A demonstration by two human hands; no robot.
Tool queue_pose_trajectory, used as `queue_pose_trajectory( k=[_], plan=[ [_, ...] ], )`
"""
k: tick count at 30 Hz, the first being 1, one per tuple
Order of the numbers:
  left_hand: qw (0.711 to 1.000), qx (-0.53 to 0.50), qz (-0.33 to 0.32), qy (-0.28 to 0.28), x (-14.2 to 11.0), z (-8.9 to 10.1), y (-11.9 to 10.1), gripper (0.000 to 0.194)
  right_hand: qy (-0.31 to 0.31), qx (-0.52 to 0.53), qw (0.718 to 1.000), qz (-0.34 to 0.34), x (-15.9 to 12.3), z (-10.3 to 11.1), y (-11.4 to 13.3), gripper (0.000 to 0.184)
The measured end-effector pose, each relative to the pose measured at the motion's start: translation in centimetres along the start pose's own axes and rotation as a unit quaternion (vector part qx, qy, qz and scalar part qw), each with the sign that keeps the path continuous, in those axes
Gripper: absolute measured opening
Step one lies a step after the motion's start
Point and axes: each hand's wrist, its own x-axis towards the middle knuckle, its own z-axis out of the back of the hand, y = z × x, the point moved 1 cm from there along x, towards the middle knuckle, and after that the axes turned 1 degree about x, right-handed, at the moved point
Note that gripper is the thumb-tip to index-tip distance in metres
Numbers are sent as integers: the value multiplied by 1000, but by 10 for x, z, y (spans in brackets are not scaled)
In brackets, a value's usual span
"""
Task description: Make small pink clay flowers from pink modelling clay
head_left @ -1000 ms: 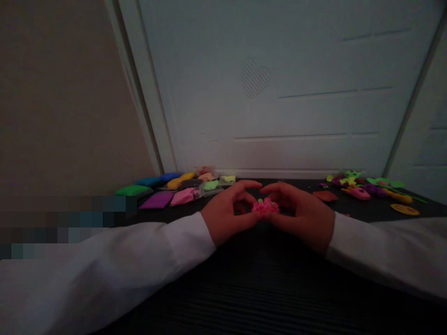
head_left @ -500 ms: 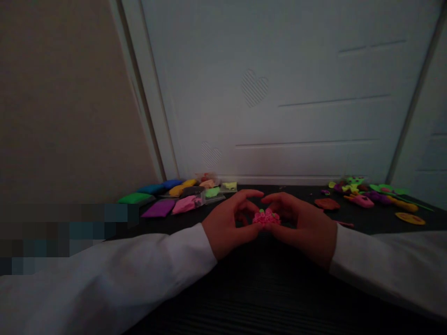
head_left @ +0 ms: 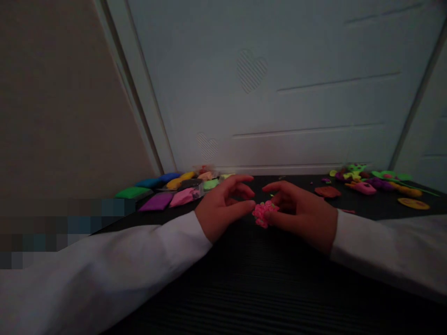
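Newly tilted from its earlier level position, the knobbly, rounded pink clay-like cluster (head_left: 260, 217) sits over the black wood-grained tabletop (head_left: 244, 284), pinched by the half-curled right hand (head_left: 303, 214), the left hand (head_left: 223, 204) loosely spread, thumb beside it, contact unclear, so the right apparently bears it.

Rough, bumpy pink cluster (head_left: 260, 219), ribbed tabletop (head_left: 265, 279), matt cloth sleeves (head_left: 132, 258)
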Motion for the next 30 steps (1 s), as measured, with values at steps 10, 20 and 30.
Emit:
queue_pose_trajectory(
  k=[10,20,30],
  plan=[
    [937,316,-113,-95,14,35,30,41,-16,-123,992,-39,0,6,2,33],
    [827,555,-47,-68,29,92,17,58,-25,-86,996,-29,4,4,-8,35],
    [833,524,131,124,14,153,18,51,-23,-80,996,-27,5,3,-11,35]
  ],
)
